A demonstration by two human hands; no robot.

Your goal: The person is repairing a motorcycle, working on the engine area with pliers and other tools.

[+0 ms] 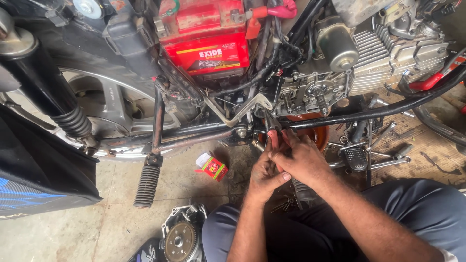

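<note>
Concrete workshop floor, stained, with a motorcycle stripped down on it. Red battery sits up top in the frame, engine to its right with fins and open side, gear shafts exposed.

Both hands are together low at the frame tube, just under the engine. Left hand is curled, thumb across, fingers closed round red-handled pliers. Right hand lies over the left, fingers narrow and bunched on the same handles; pliers' nose points up into the spot where the frame tubes meet below the engine. Can't tell what the nose bites on, it's hidden in the clutter.

Orange pan sits behind the hands under the engine. Footrest with ribbed rubber hangs down left of the hands. Small red box on the floor between footrest and hands. Toothed gear in a cover lies bottom centre, near the person's knee. Loose wrenches spread on the right. Rear shock spring at left by the wheel.
</note>
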